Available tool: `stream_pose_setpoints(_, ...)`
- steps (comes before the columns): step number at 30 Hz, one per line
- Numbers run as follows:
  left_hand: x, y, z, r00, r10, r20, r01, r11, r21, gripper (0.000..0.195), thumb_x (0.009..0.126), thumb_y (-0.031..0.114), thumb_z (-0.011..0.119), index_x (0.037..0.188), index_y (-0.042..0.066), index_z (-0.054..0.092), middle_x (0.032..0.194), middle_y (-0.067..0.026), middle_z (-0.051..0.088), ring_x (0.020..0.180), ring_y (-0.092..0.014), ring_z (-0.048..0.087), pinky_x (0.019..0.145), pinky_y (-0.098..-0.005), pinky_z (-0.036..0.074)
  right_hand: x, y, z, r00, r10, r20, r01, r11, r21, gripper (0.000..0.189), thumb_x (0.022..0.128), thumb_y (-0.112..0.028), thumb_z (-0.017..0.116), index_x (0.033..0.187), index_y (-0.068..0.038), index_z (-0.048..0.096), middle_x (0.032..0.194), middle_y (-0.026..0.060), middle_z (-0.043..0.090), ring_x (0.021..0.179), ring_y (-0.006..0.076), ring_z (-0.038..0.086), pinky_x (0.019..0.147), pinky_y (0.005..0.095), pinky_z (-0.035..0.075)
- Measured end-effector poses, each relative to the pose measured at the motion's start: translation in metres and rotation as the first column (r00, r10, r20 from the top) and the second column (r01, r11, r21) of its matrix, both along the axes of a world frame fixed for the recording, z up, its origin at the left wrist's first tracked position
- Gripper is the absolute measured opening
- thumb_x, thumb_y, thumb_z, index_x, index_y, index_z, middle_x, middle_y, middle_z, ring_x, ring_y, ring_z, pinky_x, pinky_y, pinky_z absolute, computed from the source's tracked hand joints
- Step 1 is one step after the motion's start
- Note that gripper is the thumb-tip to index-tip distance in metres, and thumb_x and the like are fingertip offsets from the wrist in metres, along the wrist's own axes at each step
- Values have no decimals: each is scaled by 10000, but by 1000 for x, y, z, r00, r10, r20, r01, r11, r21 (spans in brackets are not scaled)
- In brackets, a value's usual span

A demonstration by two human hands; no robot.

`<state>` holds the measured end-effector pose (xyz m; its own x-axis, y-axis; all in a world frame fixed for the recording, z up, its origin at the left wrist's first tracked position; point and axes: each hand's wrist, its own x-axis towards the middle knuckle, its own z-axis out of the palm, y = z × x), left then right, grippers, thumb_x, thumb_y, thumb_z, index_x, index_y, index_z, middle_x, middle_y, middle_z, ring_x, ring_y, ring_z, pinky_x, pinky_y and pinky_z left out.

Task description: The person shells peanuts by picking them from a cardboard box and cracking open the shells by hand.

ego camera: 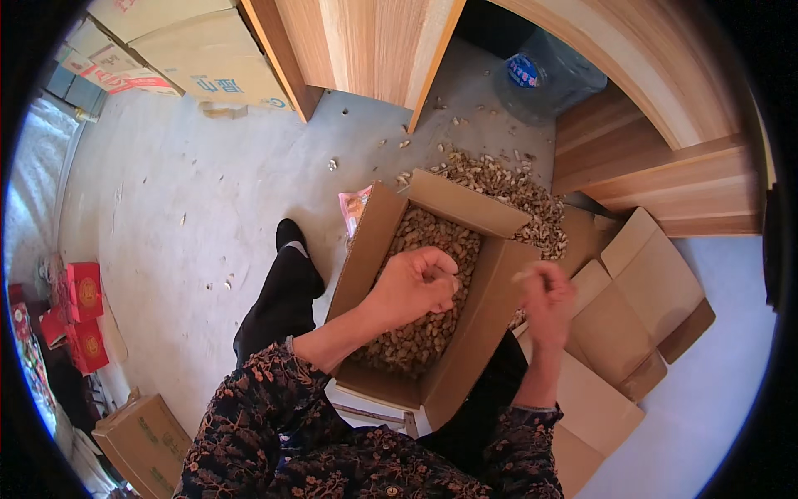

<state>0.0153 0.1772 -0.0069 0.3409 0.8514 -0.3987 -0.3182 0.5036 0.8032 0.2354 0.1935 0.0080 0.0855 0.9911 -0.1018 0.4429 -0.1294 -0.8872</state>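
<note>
An open cardboard box (480,299) sits in front of my body, its flaps folded outward. Unshelled peanuts (430,234) fill much of it. My left hand (421,284) hovers over these peanuts with its fingers curled and thumb near the index finger; whatever lies between them is hidden. Beyond the box's right flap, my right hand (548,302) is raised and blurred by motion. A pale bit shows at its fingertips, too blurred to name. On the floor past the box's far right side spreads a heap of peanut shells (499,187).
Flattened cardboard (648,293) covers the floor at right. Wooden furniture panels (368,43) stand ahead, with a clear plastic water jug (548,81) between them. A pink packet (355,206) touches the box's left side. Red boxes (85,293) and a closed carton (146,443) are at left.
</note>
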Motion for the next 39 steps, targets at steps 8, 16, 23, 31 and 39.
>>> stream_pose_setpoints(8,-11,0,-7,988,133,-76,-140,986,-86,88,801,95,583,857,31,561,720,-38,594,590,-95,585,525,-209,482,-30,-4,-32,731,222,645,-208,973,-99,319,730,-252,655,946,-33,569,792,167,607,694,293,603,596,385,472)
stream_pose_setpoints(16,-20,0,-3,986,163,34,-160,984,-82,93,800,94,591,864,33,560,702,-25,583,599,-92,581,523,-210,468,-66,-77,-186,664,642,384,-411,742,-530,395,698,-188,665,1035,-26,540,969,182,584,883,334,570,746,405,461)
stream_pose_setpoints(23,-33,-4,3,990,140,24,-138,987,-88,94,800,95,595,862,35,558,692,-20,575,599,-87,574,514,-206,455,-77,-89,-205,789,477,387,-224,811,-541,447,702,-145,667,1105,-14,524,1054,178,566,948,329,551,788,402,449)
stream_pose_setpoints(31,-28,0,5,991,130,30,-128,990,-55,92,802,97,588,857,29,558,693,-23,573,590,-83,565,517,-203,454,-60,-68,-184,677,556,482,-476,831,-290,305,770,-210,599,1048,-84,586,980,162,596,922,300,570,781,387,454)
stream_pose_setpoints(39,-28,-3,-8,983,156,-93,-156,988,7,109,801,109,589,864,30,548,701,-26,574,603,-74,555,525,-197,454,-74,-12,-28,838,408,362,-293,897,-331,180,750,-193,615,813,-24,617,726,106,616,603,191,588,580,302,468)
